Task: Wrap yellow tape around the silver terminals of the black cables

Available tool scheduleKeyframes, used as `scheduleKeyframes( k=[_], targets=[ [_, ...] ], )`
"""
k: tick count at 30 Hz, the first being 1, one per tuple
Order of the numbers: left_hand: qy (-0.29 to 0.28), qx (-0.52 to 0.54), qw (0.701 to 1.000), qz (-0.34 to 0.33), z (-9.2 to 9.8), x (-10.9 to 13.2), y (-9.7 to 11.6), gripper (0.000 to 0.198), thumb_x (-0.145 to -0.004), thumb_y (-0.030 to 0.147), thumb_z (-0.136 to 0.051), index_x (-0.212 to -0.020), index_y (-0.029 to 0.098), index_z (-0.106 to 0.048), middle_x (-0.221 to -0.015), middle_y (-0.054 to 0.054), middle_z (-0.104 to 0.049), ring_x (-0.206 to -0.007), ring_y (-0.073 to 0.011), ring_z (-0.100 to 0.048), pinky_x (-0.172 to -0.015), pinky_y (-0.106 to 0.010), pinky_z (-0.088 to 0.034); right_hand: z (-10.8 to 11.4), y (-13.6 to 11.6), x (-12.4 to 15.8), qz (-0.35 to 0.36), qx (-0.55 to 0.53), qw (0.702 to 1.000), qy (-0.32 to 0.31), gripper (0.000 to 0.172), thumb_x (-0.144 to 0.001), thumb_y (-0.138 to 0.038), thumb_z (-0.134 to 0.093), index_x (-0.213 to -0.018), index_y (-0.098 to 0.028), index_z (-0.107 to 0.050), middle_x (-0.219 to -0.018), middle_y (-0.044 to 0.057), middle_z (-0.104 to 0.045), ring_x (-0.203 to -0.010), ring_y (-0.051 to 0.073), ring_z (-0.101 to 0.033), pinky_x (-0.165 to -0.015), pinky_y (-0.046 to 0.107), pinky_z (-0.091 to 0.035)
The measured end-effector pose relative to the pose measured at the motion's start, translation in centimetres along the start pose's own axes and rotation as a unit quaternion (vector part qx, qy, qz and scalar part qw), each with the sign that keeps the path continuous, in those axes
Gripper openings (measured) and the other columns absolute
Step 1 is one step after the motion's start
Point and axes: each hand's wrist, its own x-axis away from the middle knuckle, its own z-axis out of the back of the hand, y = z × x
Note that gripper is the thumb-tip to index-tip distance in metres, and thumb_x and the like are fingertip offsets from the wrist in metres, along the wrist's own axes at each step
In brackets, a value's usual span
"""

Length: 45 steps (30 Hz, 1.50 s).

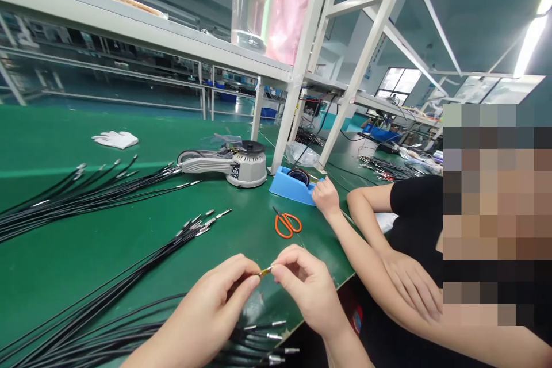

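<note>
In front of me, my left hand and my right hand pinch a thin metal-tipped cable end with a yellow band on it. Left thumb and fingertips grip the banded part; the right thumb and forefinger close on its pale tip. Whatever continues from it inside my left hand is hidden. Below and left of my hands lies a bundle of black cables with silver tips. A second black cable bundle stretches beyond my left hand. Scissors with orange handles lie just past my fingers.
A co-worker's hand touches a blue tape dispenser; that person's arms border my right side. A grey round tape machine stands behind the scissors. More black cables and a white glove lie left. A metal shelf post rises behind.
</note>
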Motion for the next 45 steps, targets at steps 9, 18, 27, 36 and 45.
scheduleKeyframes(
  k=[9, 18, 27, 36, 45],
  targets=[
    [-0.053, -0.058, 0.996, -0.053, -0.4, -0.3, 0.8, 0.030, -0.091, 0.032, -0.041, -0.069, 0.020, -0.058, -0.067, 0.003, -0.054, -0.065, -0.0124, -0.052, -0.061, -0.021, -0.040, 0.9, -0.7, 0.9, -0.015, 0.030, 0.997, -0.062, 0.012, -0.081, -0.023, -0.062, -0.070, -0.018, -0.067, -0.072, 0.000, -0.062, -0.070, 0.015, -0.057, -0.067, 0.025, -0.045],
    [-0.005, -0.053, 0.998, 0.039, 1.3, 0.1, 0.6, 0.034, -0.090, 0.042, -0.042, -0.104, 0.027, -0.068, -0.095, -0.002, -0.071, -0.090, -0.0174, -0.064, -0.082, -0.025, -0.049, 1.2, -0.1, 1.4, -0.032, 0.054, 0.998, -0.015, 0.017, -0.083, -0.025, -0.057, -0.071, -0.017, -0.063, -0.070, 0.000, -0.061, -0.067, 0.014, -0.055, -0.064, 0.024, -0.044],
    [-0.119, -0.108, 0.985, 0.066, 2.6, 1.6, -1.8, 0.029, -0.090, 0.038, -0.043, -0.093, 0.025, -0.068, -0.093, 0.001, -0.069, -0.088, -0.0154, -0.062, -0.080, -0.022, -0.045, 0.9, 0.9, 1.5, -0.072, 0.025, 0.997, -0.010, 0.019, -0.082, -0.031, -0.059, -0.070, -0.016, -0.061, -0.070, 0.001, -0.060, -0.066, 0.014, -0.054, -0.063, 0.024, -0.043],
    [-0.109, -0.082, 0.989, 0.052, -0.4, -0.3, 0.7, 0.029, -0.089, 0.039, -0.043, -0.078, 0.021, -0.062, -0.076, 0.003, -0.062, -0.072, -0.0137, -0.055, -0.067, -0.022, -0.040, 0.8, 0.9, 2.1, -0.129, -0.004, 0.992, 0.016, 0.019, -0.079, -0.032, -0.062, -0.069, -0.015, -0.061, -0.064, 0.000, -0.059, -0.061, 0.013, -0.052, -0.060, 0.024, -0.042],
    [-0.152, -0.019, 0.982, 0.107, -1.1, -0.9, 0.6, 0.027, -0.084, 0.037, -0.045, -0.074, 0.018, -0.061, -0.070, 0.003, -0.059, -0.068, -0.0138, -0.052, -0.064, -0.023, -0.039, 0.9, 1.6, 2.6, -0.157, -0.032, 0.987, -0.004, 0.022, -0.079, -0.035, -0.062, -0.072, -0.014, -0.061, -0.063, -0.001, -0.057, -0.060, 0.013, -0.050, -0.060, 0.024, -0.041]
  ],
)
